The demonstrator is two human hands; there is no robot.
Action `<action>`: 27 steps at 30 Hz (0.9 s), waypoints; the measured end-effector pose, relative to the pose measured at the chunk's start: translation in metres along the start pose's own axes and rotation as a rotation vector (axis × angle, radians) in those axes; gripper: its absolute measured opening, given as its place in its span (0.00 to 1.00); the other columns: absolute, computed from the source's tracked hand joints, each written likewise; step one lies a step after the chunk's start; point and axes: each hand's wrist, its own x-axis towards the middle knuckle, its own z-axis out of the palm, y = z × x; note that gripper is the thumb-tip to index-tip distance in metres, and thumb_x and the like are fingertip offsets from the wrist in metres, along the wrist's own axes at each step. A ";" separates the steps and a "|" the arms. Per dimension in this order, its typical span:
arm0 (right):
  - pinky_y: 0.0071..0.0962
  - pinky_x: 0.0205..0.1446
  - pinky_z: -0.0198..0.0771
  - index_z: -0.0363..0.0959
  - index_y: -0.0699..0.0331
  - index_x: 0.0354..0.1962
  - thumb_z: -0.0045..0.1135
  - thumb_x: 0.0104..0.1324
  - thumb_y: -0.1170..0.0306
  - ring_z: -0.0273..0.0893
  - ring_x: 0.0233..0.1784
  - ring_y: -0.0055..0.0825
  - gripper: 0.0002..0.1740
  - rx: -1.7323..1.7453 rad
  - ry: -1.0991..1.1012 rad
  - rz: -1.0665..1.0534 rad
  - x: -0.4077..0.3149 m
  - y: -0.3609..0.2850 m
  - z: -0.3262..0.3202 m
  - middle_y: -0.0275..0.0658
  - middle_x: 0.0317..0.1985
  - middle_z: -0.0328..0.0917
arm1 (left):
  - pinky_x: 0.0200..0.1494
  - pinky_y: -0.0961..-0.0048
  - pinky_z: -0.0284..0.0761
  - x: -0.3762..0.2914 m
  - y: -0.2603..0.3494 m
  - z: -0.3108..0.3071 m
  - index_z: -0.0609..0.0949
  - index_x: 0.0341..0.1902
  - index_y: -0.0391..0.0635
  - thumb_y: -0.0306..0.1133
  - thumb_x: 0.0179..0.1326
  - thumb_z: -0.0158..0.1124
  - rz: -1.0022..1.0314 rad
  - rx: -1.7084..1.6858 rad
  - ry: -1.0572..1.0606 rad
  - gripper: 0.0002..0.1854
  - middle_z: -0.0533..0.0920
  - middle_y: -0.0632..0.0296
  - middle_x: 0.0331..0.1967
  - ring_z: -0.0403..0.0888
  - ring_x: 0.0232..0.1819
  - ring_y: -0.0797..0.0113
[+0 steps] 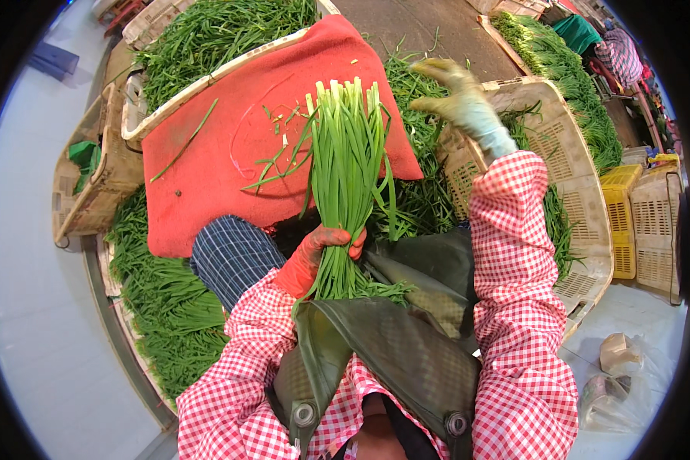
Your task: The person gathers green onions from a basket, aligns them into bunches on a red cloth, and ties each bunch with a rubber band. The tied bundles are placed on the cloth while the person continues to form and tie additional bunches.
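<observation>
My left hand (pixel 316 253), in a red rubber glove, is closed around the lower, leafy part of a bunch of green garlic chives (pixel 348 167). The bunch points away from me, its pale cut ends at the far side, above a red cloth (pixel 207 190) dotted with leaf scraps. My right hand (pixel 460 100), in a pale, yellow-stained glove, is raised to the right of the bunch with its fingers apart and nothing between them. It is over loose chives (pixel 414 103) and near the rim of a plastic crate. A dark apron (pixel 402 345) covers my lap.
A crate heaped with chives (pixel 224 46) stands at the back left; more chives (pixel 172 305) lie at lower left. To the right are a large beige plastic crate (pixel 586 230) and a yellow crate (pixel 618 218). Plastic bags (pixel 621 391) lie on the floor. A person (pixel 621 57) is at far right.
</observation>
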 end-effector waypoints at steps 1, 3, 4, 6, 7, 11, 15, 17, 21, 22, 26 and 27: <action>0.35 0.64 0.60 0.77 0.51 0.46 0.64 0.51 0.52 0.67 0.59 0.37 0.25 0.120 -0.005 -0.135 -0.003 -0.006 0.013 0.39 0.56 0.69 | 0.30 0.75 0.66 -0.001 0.000 0.002 0.73 0.34 0.39 0.42 0.45 0.65 0.000 0.008 0.004 0.20 0.72 0.61 0.24 0.70 0.25 0.71; 0.35 0.63 0.60 0.79 0.55 0.42 0.63 0.51 0.55 0.69 0.55 0.34 0.21 0.216 -0.160 -0.209 -0.006 -0.018 0.034 0.36 0.51 0.74 | 0.30 0.74 0.66 -0.002 0.000 0.006 0.73 0.35 0.39 0.41 0.45 0.65 -0.005 0.016 0.013 0.20 0.72 0.62 0.24 0.70 0.25 0.71; 0.35 0.61 0.60 0.81 0.56 0.37 0.62 0.53 0.56 0.73 0.49 0.31 0.16 0.166 -0.085 -0.181 -0.005 -0.022 0.040 0.33 0.44 0.78 | 0.30 0.74 0.66 -0.003 0.000 0.008 0.73 0.35 0.38 0.41 0.45 0.65 -0.003 0.007 0.012 0.20 0.72 0.62 0.24 0.70 0.25 0.71; 0.34 0.60 0.59 0.81 0.55 0.35 0.60 0.55 0.56 0.75 0.44 0.29 0.15 -0.015 0.132 -0.181 -0.001 -0.021 0.038 0.32 0.40 0.80 | 0.30 0.74 0.66 -0.003 0.000 0.011 0.73 0.36 0.38 0.41 0.45 0.64 0.008 -0.042 0.013 0.20 0.72 0.61 0.24 0.70 0.25 0.71; 0.33 0.60 0.59 0.81 0.55 0.34 0.59 0.56 0.56 0.76 0.42 0.29 0.14 -0.076 0.257 -0.252 0.003 -0.017 0.031 0.32 0.38 0.80 | 0.29 0.74 0.66 -0.004 0.000 0.011 0.73 0.36 0.38 0.41 0.45 0.65 0.017 -0.043 0.006 0.21 0.72 0.61 0.24 0.70 0.25 0.71; 0.28 0.53 0.69 0.81 0.55 0.34 0.62 0.56 0.60 0.75 0.44 0.22 0.11 0.612 0.461 0.268 0.013 0.006 -0.007 0.33 0.39 0.81 | 0.28 0.74 0.65 -0.004 0.000 0.011 0.73 0.37 0.37 0.40 0.44 0.65 0.016 -0.036 -0.046 0.21 0.72 0.60 0.24 0.69 0.24 0.70; 0.23 0.49 0.69 0.78 0.60 0.43 0.63 0.57 0.57 0.75 0.42 0.20 0.20 0.630 0.089 0.155 0.007 0.000 -0.018 0.34 0.37 0.81 | 0.28 0.74 0.65 -0.004 0.001 0.010 0.73 0.36 0.37 0.39 0.45 0.65 0.058 -0.052 -0.064 0.20 0.72 0.59 0.25 0.69 0.23 0.70; 0.22 0.47 0.69 0.76 0.62 0.44 0.63 0.57 0.58 0.76 0.39 0.20 0.21 0.844 -0.249 0.132 0.000 -0.016 -0.010 0.34 0.37 0.80 | 0.28 0.73 0.66 -0.004 0.002 0.010 0.73 0.36 0.37 0.39 0.45 0.65 0.078 -0.057 -0.064 0.20 0.73 0.59 0.25 0.70 0.24 0.71; 0.15 0.34 0.68 0.78 0.64 0.34 0.58 0.59 0.68 0.74 0.25 0.14 0.09 0.975 -0.653 0.239 -0.011 -0.043 0.016 0.32 0.26 0.80 | 0.29 0.72 0.72 -0.006 0.006 0.011 0.73 0.38 0.36 0.39 0.45 0.66 0.034 -0.067 -0.043 0.22 0.74 0.59 0.28 0.73 0.26 0.69; 0.14 0.32 0.67 0.78 0.64 0.33 0.58 0.60 0.68 0.73 0.25 0.13 0.08 0.924 -0.540 0.241 -0.010 -0.042 0.018 0.32 0.26 0.79 | 0.30 0.72 0.73 -0.007 0.006 0.012 0.73 0.39 0.36 0.39 0.45 0.66 0.011 -0.082 -0.001 0.22 0.74 0.59 0.28 0.74 0.27 0.68; 0.13 0.31 0.69 0.78 0.64 0.35 0.58 0.61 0.67 0.73 0.26 0.15 0.09 0.824 0.138 0.238 0.007 -0.022 0.007 0.34 0.27 0.79 | 0.34 0.72 0.78 -0.009 0.007 0.011 0.74 0.42 0.36 0.38 0.46 0.66 0.001 -0.163 0.082 0.22 0.76 0.58 0.33 0.77 0.31 0.67; 0.14 0.31 0.70 0.78 0.64 0.36 0.58 0.61 0.67 0.73 0.26 0.16 0.09 0.902 0.323 0.219 0.008 -0.015 -0.001 0.35 0.28 0.80 | 0.35 0.72 0.78 -0.009 0.008 0.010 0.74 0.42 0.36 0.38 0.46 0.66 0.002 -0.169 0.102 0.22 0.76 0.58 0.33 0.77 0.31 0.67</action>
